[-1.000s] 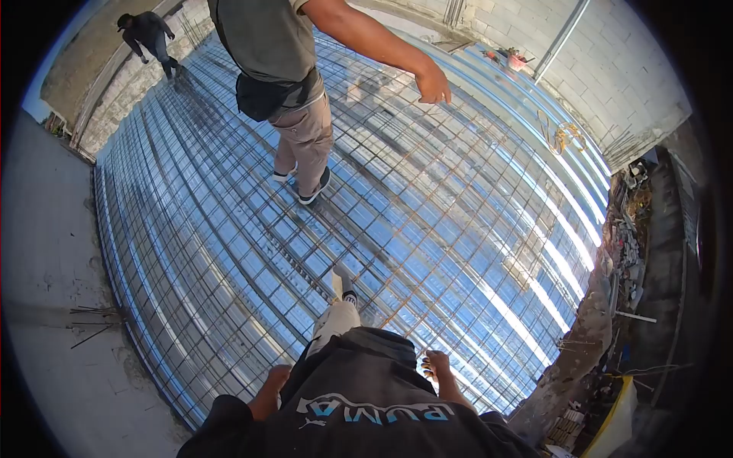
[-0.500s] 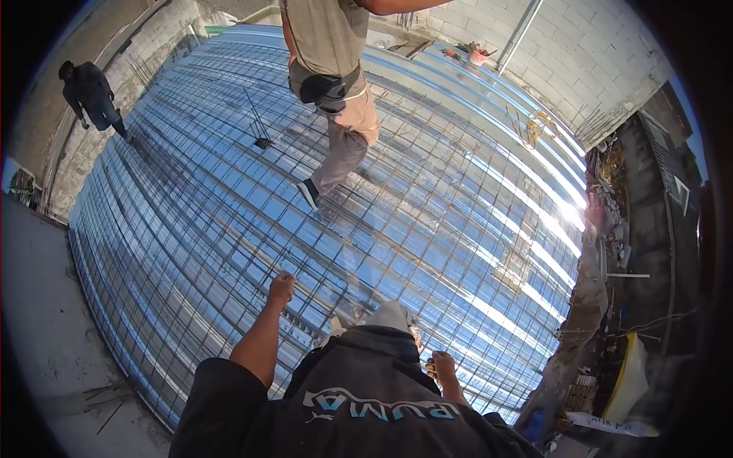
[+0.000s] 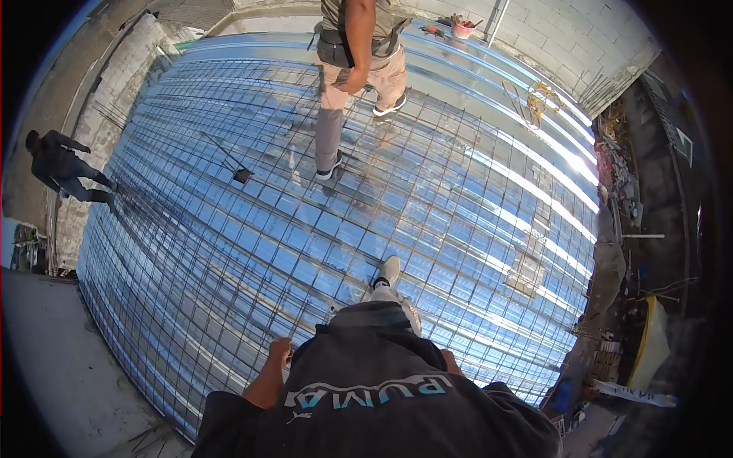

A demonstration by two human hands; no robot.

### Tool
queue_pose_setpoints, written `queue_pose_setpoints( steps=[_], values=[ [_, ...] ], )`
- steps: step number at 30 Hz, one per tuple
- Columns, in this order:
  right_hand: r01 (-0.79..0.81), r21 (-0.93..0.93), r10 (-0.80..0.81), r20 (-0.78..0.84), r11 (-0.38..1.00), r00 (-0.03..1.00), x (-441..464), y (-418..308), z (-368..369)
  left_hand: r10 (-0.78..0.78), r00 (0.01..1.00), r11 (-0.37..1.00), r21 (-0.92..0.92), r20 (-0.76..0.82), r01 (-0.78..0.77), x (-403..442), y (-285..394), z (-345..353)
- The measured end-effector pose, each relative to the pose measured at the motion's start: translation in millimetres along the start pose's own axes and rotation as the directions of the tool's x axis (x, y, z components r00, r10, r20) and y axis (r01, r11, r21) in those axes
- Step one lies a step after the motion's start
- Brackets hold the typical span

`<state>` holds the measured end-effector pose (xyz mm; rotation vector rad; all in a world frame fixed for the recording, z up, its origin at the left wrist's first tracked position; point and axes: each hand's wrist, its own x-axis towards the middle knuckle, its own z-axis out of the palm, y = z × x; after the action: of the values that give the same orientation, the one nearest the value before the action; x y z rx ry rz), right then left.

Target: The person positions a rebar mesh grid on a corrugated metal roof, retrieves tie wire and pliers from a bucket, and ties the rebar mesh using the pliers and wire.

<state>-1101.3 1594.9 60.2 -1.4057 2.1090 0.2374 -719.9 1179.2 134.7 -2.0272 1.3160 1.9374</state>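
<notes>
"Where are the hands?"
"Left hand (image 3: 281, 351) and right hand (image 3: 450, 362) hang above the rebar mesh (image 3: 398, 221); whether either is open or closed, I can't tell."
"And the mesh?"
"Spread across corrugated metal decking (image 3: 489, 75). A co-worker (image 3: 330, 122) stands on it; a bucket (image 3: 463, 30) sits beyond it."

- The single view comes from a head-worn camera, set above the wearer's black shirt (image 3: 363, 374) and facing forward and steeply down.
- Its lens is very wide: straight lines bow, and the corners round off into black.
- Nearest to it is the shirt, across the bottom middle, with the left hand (image 3: 281, 351) and the partly hidden right hand (image 3: 450, 359) beside it.
- The steel mesh (image 3: 343, 221) spreads through the middle distance.
- Farther off, the block wall (image 3: 565, 46) slants at upper right; the top edge crops a standing person (image 3: 355, 76).
</notes>
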Motion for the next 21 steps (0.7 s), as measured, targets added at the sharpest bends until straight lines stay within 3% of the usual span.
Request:
queue_pose_setpoints(
  steps=[1, 2, 3, 4, 6, 9, 13, 16, 21],
  values=[
    [-0.008, 0.061, 0.007, 0.018, 0.998, 1.0, 31.4, 11.4, -30.4, 0.012, 1.0, 1.0, 0.028, 0.008, -0.012, -3.1, 15.0, -3.9],
    [-0.421, 0.683, 0.243, 0.347, 0.597, 0.906, 58.9, 16.2, -89.8, -0.047, 0.999, 0.999, 0.022, 0.012, 0.047, -21.6, 42.2, -7.0],
    [-0.58, 0.781, 0.436, 0.616, -0.23, 0.656, 85.4, 18.2, -156.2, -0.102, 0.994, 0.994, -0.032, -0.04, 0.101, -20.2, 60.6, 0.3],
    [-0.48, 0.843, 0.425, 0.538, -0.245, 0.728, 118.2, 47.3, -169.4, -0.158, 0.983, 0.984, -0.092, -0.093, 0.149, -18.8, 79.0, 7.6],
    [-0.358, 0.929, 0.492, 0.358, -0.099, 0.793, 175.7, 84.5, -246.9, -0.319, 0.911, 0.918, -0.325, -0.261, 0.228, -22.2, 138.4, 36.6],
    [-0.184, 0.983, 0.577, 0.15, 0.0, 0.803, 243.9, 129.9, -357.8, -0.222, 0.931, 0.947, -0.29, -0.288, 0.136, 11.9, 203.3, 68.7],
    [-0.05, 0.998, 0.602, 0.059, -0.031, 0.796, 304.1, 162.5, -437.1, 0.013, 0.985, 0.987, -0.158, -0.174, -0.041, 72.3, 281.5, 94.5],
    [-0.104, 0.992, 0.607, 0.122, -0.064, 0.785, 334.1, 162.4, -449.2, -0.042, 0.993, 0.986, -0.166, -0.112, 0.023, 96.7, 349.5, 103.7],
    [-0.338, 0.927, 0.567, 0.367, -0.16, 0.738, 365.9, 150.1, -404.1, -0.221, 0.959, 0.974, -0.093, -0.176, 0.208, 158.9, 423.6, 110.1]
  ],
)
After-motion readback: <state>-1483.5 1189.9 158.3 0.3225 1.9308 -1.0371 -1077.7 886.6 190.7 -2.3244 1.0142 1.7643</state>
